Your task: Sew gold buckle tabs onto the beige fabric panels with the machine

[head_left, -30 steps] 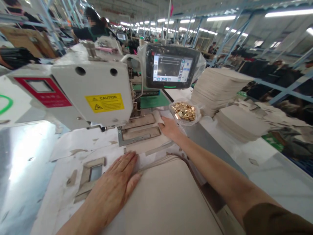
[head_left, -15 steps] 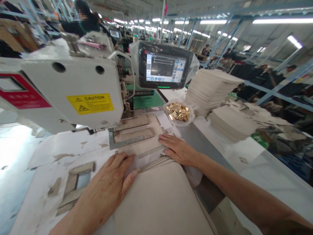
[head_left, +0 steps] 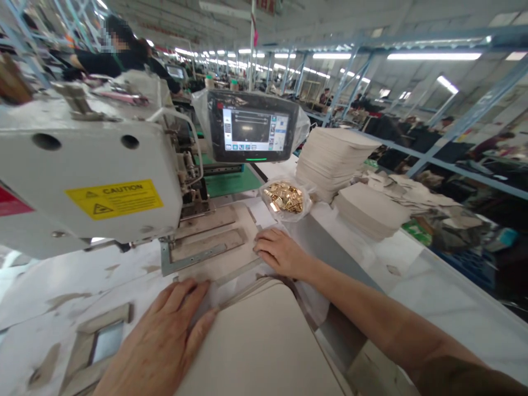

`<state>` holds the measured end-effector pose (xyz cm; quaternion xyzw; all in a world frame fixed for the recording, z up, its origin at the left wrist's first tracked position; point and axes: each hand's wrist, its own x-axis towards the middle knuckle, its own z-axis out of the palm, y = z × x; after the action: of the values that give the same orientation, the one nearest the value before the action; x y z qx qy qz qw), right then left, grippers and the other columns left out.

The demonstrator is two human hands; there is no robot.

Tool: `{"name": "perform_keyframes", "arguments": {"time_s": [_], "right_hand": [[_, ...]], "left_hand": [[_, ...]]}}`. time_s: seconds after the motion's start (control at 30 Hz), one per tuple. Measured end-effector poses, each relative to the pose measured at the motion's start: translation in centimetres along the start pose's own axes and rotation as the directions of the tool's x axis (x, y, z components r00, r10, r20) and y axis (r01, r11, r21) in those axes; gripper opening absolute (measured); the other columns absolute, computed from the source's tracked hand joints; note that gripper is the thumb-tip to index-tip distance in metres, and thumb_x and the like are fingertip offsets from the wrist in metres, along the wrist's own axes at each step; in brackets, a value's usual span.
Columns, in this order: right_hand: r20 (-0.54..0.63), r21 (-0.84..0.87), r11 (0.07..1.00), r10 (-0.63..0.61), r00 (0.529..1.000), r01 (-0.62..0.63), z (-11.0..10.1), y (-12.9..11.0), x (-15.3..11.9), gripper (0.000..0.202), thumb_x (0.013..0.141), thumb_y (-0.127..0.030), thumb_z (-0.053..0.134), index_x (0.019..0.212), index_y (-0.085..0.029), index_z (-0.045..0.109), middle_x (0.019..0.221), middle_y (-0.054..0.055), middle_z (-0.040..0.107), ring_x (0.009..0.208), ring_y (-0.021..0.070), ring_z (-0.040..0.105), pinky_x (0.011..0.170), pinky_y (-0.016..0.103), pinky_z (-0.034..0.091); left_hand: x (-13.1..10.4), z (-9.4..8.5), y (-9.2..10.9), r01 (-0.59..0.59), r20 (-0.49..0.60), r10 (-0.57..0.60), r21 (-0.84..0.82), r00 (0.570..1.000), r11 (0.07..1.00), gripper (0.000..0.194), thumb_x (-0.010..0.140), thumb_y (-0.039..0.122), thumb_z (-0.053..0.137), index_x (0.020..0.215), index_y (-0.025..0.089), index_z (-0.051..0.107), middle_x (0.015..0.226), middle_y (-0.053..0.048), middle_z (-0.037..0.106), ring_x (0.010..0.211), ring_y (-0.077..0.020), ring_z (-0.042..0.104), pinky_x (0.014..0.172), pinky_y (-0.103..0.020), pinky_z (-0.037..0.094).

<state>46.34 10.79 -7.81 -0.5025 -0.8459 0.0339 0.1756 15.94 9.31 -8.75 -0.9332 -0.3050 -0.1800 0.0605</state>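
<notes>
A beige panel (head_left: 243, 242) lies under the metal clamp frame (head_left: 202, 254) of a white sewing machine (head_left: 94, 165). My right hand (head_left: 280, 254) rests at the panel's right edge, its fingers bent and close together; whether they pinch the edge cannot be made out. My left hand (head_left: 165, 330) lies palm down by the panel's near left corner, fingers spread and thumb apart, its thumb touching the edge of a stack of beige panels (head_left: 264, 341). That stack fills the near middle, below both hands.
Behind the panel stands a lit screen (head_left: 253, 129). A plastic bag of gold metal pieces (head_left: 286, 197) sits right of it, near tall (head_left: 330, 159) and low (head_left: 367, 212) panel stacks. A beige square frame (head_left: 78, 352) lies at left. A person (head_left: 119, 55) is behind the machine.
The whole view has shifted, with the machine, screen and stacks now further left and lower. My right hand's fingers are more bent than before. My left hand stays beside the panel corner.
</notes>
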Motion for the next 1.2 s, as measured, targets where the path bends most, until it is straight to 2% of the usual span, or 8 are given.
{"name": "perform_keyframes", "arguments": {"time_s": [0.2,0.47,0.6,0.67,0.8,0.97,1.1,1.2], "right_hand": [[0.101,0.002,0.999,0.048,0.994,-0.049,-0.5,1.3,1.7,0.017,0.087,-0.028,0.063,0.1,-0.018,0.062,0.145,0.016,0.048,0.144,0.028,0.029,0.112,0.049,0.026],[0.058,-0.089,0.996,0.034,0.998,-0.029,0.7,1.4,1.0,0.03,0.087,-0.036,0.063,0.107,-0.014,0.06,0.148,0.018,0.044,0.141,0.0311,0.033,0.115,0.054,0.021],[-0.023,0.025,1.0,0.009,1.0,-0.008,-0.7,2.6,1.0,0.032,0.087,-0.028,0.061,0.115,-0.012,0.059,0.133,0.016,0.059,0.13,0.0262,0.049,0.108,0.041,0.037],[-0.137,0.055,0.991,0.127,0.982,-0.12,-2.4,4.1,1.5,0.029,0.091,-0.02,0.053,0.118,-0.011,0.06,0.118,0.013,0.067,0.113,0.0209,0.061,0.098,0.033,0.044],[-0.128,-0.138,0.885,0.429,0.894,-0.445,-4.8,7.8,3.7,0.029,0.09,-0.009,0.047,0.106,-0.011,0.07,0.104,0.011,0.073,0.097,0.0203,0.066,0.089,0.029,0.046],[0.075,-0.322,0.849,0.464,0.883,-0.419,-3.5,8.5,5.6,0.025,0.089,-0.016,0.051,0.096,-0.014,0.075,0.099,0.015,0.074,0.096,0.0253,0.067,0.086,0.034,0.048],[-0.001,-0.431,0.781,0.501,0.866,-0.452,-1.7,9.5,5.9,0.027,0.091,-0.018,0.051,0.104,-0.018,0.075,0.113,0.019,0.07,0.104,0.0301,0.066,0.091,0.042,0.047],[-0.041,-0.409,0.75,0.554,0.831,-0.52,0.0,12.5,6.3,0.022,0.086,-0.021,0.06,0.104,-0.022,0.074,0.109,0.021,0.07,0.102,0.0303,0.067,0.087,0.045,0.046]], "left_hand": [[0.3,-0.4,0.3,0.034,-0.01,-0.034,0.0,0.999,0.999,0.049,0.097,0.047,0.029,0.123,0.018,0.059,0.116,-0.01,0.068,0.107,-0.0272,0.061,0.092,-0.047,0.051],[-2.1,2.3,-1.8,-0.149,0.005,0.149,0.063,0.989,0.987,0.036,0.094,0.045,0.041,0.113,0.027,0.066,0.13,-0.006,0.062,0.123,-0.0286,0.052,0.1,-0.048,0.047],[-2.5,2.9,-2.3,-0.222,-0.037,0.229,0.135,0.973,0.966,0.033,0.094,0.04,0.042,0.112,0.028,0.066,0.131,-0.008,0.061,0.121,-0.0316,0.053,0.097,-0.051,0.047],[-2.2,2.7,-2.1,-0.233,-0.054,0.241,0.122,0.969,0.965,0.033,0.095,0.039,0.04,0.112,0.028,0.066,0.129,-0.008,0.062,0.119,-0.0317,0.054,0.096,-0.052,0.047],[-0.7,1.6,-0.9,-0.013,-0.043,0.012,-0.022,0.999,1.0,0.042,0.095,0.047,0.037,0.116,0.023,0.064,0.121,-0.01,0.065,0.112,-0.0298,0.058,0.096,-0.051,0.049],[0.5,-1.7,1.5,0.243,0.121,-0.228,-0.13,0.966,0.961,0.043,0.097,0.044,0.039,0.121,0.017,0.061,0.12,-0.01,0.065,0.112,-0.0259,0.059,0.099,-0.046,0.05],[0.3,-4.6,2.2,0.319,0.283,-0.252,-0.221,0.925,0.922,0.037,0.097,0.04,0.041,0.118,0.017,0.06,0.122,-0.01,0.063,0.115,-0.0228,0.058,0.103,-0.041,0.048],[-1.3,-6.5,0.5,0.395,0.296,-0.327,-0.207,0.897,0.895,0.034,0.098,0.036,0.038,0.114,0.017,0.061,0.114,-0.009,0.065,0.109,-0.0201,0.061,0.1,-0.037,0.05]]}}
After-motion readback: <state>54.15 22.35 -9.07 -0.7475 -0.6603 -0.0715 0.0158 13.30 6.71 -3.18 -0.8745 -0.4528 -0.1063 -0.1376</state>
